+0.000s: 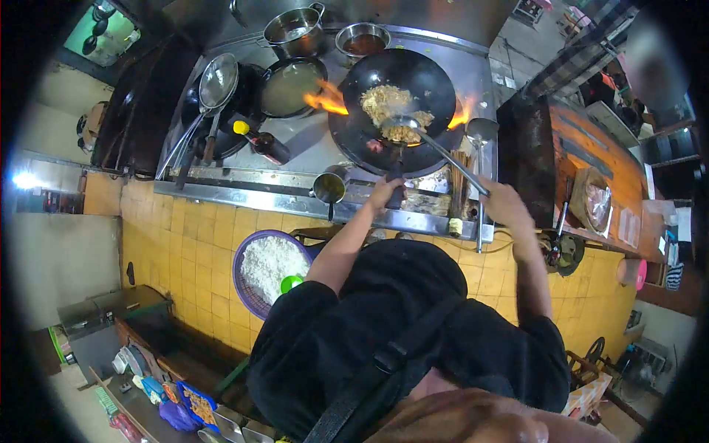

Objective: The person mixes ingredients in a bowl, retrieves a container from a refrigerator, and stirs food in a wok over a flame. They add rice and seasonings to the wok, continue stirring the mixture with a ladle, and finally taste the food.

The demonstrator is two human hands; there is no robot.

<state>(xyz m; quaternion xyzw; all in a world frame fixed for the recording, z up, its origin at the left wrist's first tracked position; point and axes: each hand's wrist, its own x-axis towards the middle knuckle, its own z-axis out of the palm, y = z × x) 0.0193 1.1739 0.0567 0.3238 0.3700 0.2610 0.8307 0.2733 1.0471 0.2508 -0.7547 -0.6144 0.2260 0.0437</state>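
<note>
A black wok [436, 81] sits on the steel stove with flames licking out at both sides and a heap of fried noodles or rice [389, 103] inside. My left hand [384, 193] grips the wok's dark handle [397, 177] at the near rim. My right hand [504, 202] holds the long handle of a metal ladle [443, 151], whose bowl rests in the food in the wok.
A smaller pan of liquid [292, 85], a strainer [218, 80], two steel pots [295, 29] and a bottle [262, 142] stand on the stove's left. A purple basket of cooked rice [267, 266] stands on the yellow tiled floor. A wooden counter [591, 162] runs along the right.
</note>
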